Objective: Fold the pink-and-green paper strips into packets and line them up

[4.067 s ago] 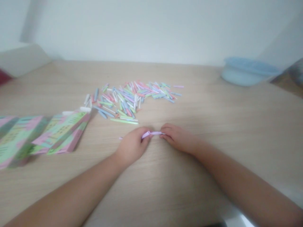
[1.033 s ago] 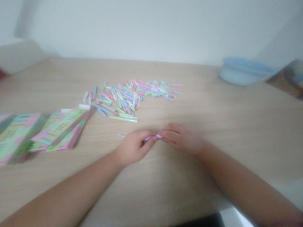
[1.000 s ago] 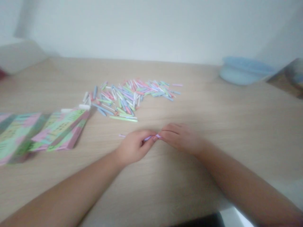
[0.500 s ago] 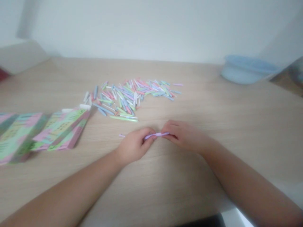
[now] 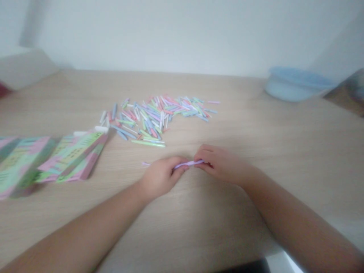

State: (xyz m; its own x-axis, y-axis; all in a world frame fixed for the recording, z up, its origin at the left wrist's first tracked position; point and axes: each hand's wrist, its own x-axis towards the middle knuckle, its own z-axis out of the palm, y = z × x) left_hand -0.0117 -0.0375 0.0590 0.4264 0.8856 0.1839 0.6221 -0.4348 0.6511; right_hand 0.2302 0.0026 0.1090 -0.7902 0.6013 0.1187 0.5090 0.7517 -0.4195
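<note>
The left hand [image 5: 161, 178] and the right hand [image 5: 220, 164] are close together just in front of the person, nearly meeting at the fingertips. Both are clamped on one lilac paper strip [image 5: 189, 163], which runs level between them just above the tabletop. Curled fingers hide its ends, so how it is folded or wrapped there is hard to make out. A thin pale pink tip [image 5: 145, 163] pokes out beyond the far side of the left hand; whether it belongs to the same strip, I cannot tell.

Ahead of the hands, a loose pile of pastel paper strips [image 5: 153, 118] lies on the light wooden table [image 5: 227, 216]. There are too many to count, and the blur and overlap make it harder still. To the left of the left hand lie two patterned pink-and-green paper packs [image 5: 72, 157], the outer one cut off by the frame, their small print unreadable. Two white strips [image 5: 91, 131] rest at the nearer pack's end. Far beyond the right hand sits one pale blue plastic bowl [image 5: 292, 85], and a blurred object [image 5: 348, 99] is cut off at the right edge.
</note>
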